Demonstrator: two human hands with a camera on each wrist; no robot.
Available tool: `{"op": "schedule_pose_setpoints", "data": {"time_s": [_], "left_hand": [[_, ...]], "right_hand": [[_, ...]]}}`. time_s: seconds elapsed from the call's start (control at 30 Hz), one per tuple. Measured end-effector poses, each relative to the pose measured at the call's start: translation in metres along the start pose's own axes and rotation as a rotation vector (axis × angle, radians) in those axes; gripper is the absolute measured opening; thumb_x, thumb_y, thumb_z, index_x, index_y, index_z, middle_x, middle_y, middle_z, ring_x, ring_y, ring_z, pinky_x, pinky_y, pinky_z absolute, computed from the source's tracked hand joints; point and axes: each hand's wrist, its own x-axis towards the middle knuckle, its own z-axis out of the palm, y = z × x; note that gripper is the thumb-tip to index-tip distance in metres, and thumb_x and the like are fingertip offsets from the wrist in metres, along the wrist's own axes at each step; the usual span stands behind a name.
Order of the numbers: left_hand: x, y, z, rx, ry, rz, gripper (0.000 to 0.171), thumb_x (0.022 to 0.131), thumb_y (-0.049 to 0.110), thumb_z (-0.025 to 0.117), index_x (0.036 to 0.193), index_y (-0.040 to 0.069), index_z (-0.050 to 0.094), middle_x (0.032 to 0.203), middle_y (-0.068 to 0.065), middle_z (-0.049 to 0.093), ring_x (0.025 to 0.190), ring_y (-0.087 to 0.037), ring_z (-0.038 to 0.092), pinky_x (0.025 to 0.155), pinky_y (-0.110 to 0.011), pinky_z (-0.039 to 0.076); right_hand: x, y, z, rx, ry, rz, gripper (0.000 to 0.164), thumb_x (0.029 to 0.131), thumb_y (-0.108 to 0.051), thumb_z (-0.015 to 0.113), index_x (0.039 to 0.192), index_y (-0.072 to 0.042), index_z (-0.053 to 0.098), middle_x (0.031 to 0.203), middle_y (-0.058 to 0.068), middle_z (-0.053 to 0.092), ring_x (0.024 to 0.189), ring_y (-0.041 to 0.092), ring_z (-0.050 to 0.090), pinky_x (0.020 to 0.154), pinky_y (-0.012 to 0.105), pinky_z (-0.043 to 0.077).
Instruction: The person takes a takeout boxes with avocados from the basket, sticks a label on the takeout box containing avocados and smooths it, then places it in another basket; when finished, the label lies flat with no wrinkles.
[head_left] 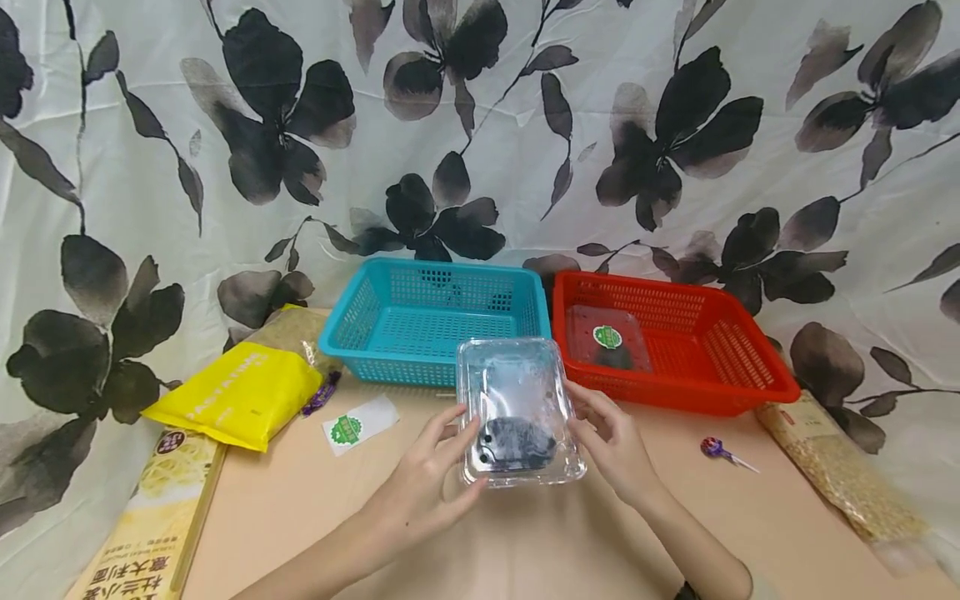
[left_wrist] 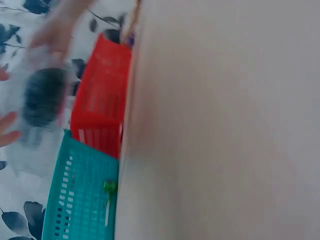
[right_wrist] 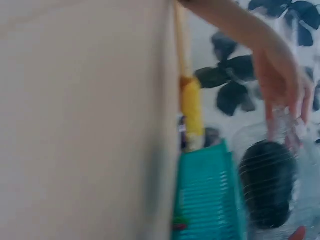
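Note:
A clear plastic clamshell box (head_left: 510,379) is held up in front of the two baskets, tilted toward me. Inside, at its lower end, shows a dark oval patch (right_wrist: 268,184); what it is I cannot tell. My left hand (head_left: 431,479) holds the box by its left side, thumb near the bottom corner. On the opposite side, my right hand (head_left: 618,450) grips the edge with its fingers. Behind the box stand a teal basket (head_left: 435,371) and a red basket (head_left: 675,392). Another clear box with a green round label (head_left: 607,337) lies in the red one.
On the left lie a yellow packet (head_left: 251,392), a pasta box (head_left: 161,508), a purple-wrapped candy (head_left: 322,393) and a green-stickered card (head_left: 362,425). On the right are a lollipop (head_left: 720,450) and a bag of grain (head_left: 843,471). A green lollipop (left_wrist: 109,187) lies before the teal basket.

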Motion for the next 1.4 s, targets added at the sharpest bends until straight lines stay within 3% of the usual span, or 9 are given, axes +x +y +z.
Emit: {"op": "schedule_pose_setpoints", "data": {"time_s": [0.13, 0.3, 0.47, 0.6, 0.73, 0.9, 1.03, 1.2, 1.4], "left_hand": [[-0.009, -0.005, 0.014, -0.103, -0.063, -0.056, 0.058, 0.073, 0.021, 0.070, 0.124, 0.000, 0.050, 0.132, -0.016, 0.039, 0.082, -0.013, 0.063, 0.074, -0.023, 0.051], [-0.017, -0.023, 0.035, -0.117, -0.075, -0.057, 0.063, 0.070, 0.022, 0.072, 0.125, 0.001, 0.049, 0.131, -0.014, 0.040, 0.075, -0.008, 0.061, 0.069, -0.021, 0.051], [-0.025, -0.038, 0.055, -0.155, -0.066, -0.051, 0.067, 0.070, 0.028, 0.073, 0.126, 0.001, 0.047, 0.130, -0.012, 0.041, 0.071, -0.002, 0.057, 0.062, -0.018, 0.050], [-0.026, -0.046, 0.061, -0.201, -0.059, -0.078, 0.064, 0.072, 0.033, 0.072, 0.126, 0.006, 0.049, 0.130, -0.010, 0.043, 0.066, 0.000, 0.056, 0.057, -0.017, 0.049], [-0.023, -0.053, 0.061, -0.199, -0.058, -0.074, 0.064, 0.073, 0.035, 0.070, 0.127, 0.008, 0.048, 0.130, -0.010, 0.043, 0.067, -0.002, 0.057, 0.059, -0.019, 0.049], [-0.020, -0.054, 0.055, -0.057, -0.084, -0.101, 0.062, 0.075, 0.043, 0.066, 0.127, 0.015, 0.048, 0.130, -0.005, 0.045, 0.095, -0.012, 0.058, 0.078, -0.031, 0.050], [-0.014, -0.061, 0.041, 0.076, -0.120, -0.196, 0.055, 0.079, 0.047, 0.059, 0.126, 0.019, 0.050, 0.128, 0.000, 0.048, 0.116, -0.020, 0.046, 0.091, -0.043, 0.041], [-0.006, -0.095, 0.014, 0.231, -0.102, -0.395, 0.053, 0.080, 0.040, 0.059, 0.123, 0.010, 0.051, 0.123, -0.012, 0.051, 0.113, -0.031, 0.045, 0.089, -0.051, 0.039], [-0.017, -0.143, -0.013, 0.433, -0.116, -0.554, 0.048, 0.076, 0.030, 0.061, 0.108, -0.004, 0.053, 0.107, -0.028, 0.050, 0.096, -0.043, 0.044, 0.074, -0.053, 0.039]], "right_hand": [[-0.016, 0.023, 0.007, 0.036, 0.040, -0.059, 0.039, 0.084, 0.008, 0.051, 0.123, 0.004, 0.048, 0.103, 0.014, 0.052, 0.080, 0.009, 0.055, 0.064, 0.019, 0.049], [-0.027, 0.047, 0.017, 0.074, 0.075, -0.040, 0.044, 0.081, 0.013, 0.051, 0.123, 0.005, 0.046, 0.100, 0.015, 0.051, 0.079, 0.009, 0.053, 0.063, 0.019, 0.049], [-0.033, 0.054, 0.021, -0.020, 0.097, -0.060, 0.044, 0.079, 0.013, 0.053, 0.122, 0.009, 0.046, 0.099, 0.019, 0.052, 0.080, 0.013, 0.053, 0.064, 0.018, 0.048], [-0.034, 0.053, 0.022, -0.078, 0.072, -0.028, 0.040, 0.083, 0.005, 0.052, 0.122, 0.010, 0.045, 0.100, 0.024, 0.053, 0.084, 0.017, 0.053, 0.065, 0.020, 0.048], [-0.034, 0.069, 0.021, 0.009, 0.016, 0.059, 0.042, 0.089, -0.003, 0.049, 0.129, 0.002, 0.041, 0.109, 0.022, 0.049, 0.092, 0.023, 0.053, 0.071, 0.020, 0.048], [-0.036, 0.079, 0.020, 0.116, -0.029, 0.124, 0.046, 0.092, -0.008, 0.044, 0.136, -0.002, 0.032, 0.114, 0.023, 0.045, 0.097, 0.026, 0.051, 0.074, 0.023, 0.049], [-0.036, 0.079, 0.021, 0.185, -0.041, 0.190, 0.050, 0.093, -0.012, 0.043, 0.139, -0.004, 0.024, 0.117, 0.024, 0.041, 0.099, 0.027, 0.051, 0.076, 0.023, 0.049], [-0.035, 0.080, 0.022, 0.250, -0.036, 0.267, 0.050, 0.094, -0.017, 0.041, 0.140, -0.009, 0.023, 0.120, 0.023, 0.039, 0.098, 0.026, 0.051, 0.076, 0.022, 0.048], [-0.035, 0.083, 0.021, 0.290, -0.040, 0.272, 0.048, 0.094, -0.016, 0.038, 0.139, -0.006, 0.024, 0.120, 0.024, 0.038, 0.098, 0.022, 0.050, 0.077, 0.021, 0.047]]}}
